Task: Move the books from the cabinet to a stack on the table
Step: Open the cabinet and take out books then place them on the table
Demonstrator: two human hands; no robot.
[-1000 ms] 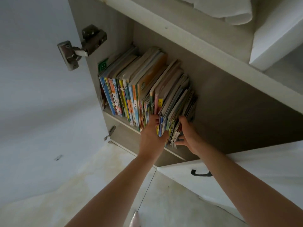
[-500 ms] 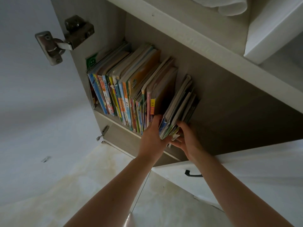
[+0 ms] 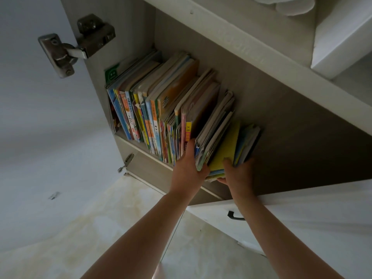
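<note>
Leaning away from the row, a bundle of thin books (image 3: 225, 135) sits on the cabinet shelf (image 3: 145, 147), tipped to the right with a yellow cover facing out. The person's left hand (image 3: 188, 170) presses against the bundle's left side, its fingers tucked between the bundle and the upright books (image 3: 153, 109). Their right hand (image 3: 238, 174) clamps the bundle's near right edge, thumb on the yellow cover and the fingers wrapped beneath. The remaining books stand packed against the cabinet's left wall. A metal hinge (image 3: 76, 47) joins the open door (image 3: 40, 137) on the left, and a closed door with a dark handle (image 3: 235, 216) lies below right.
</note>
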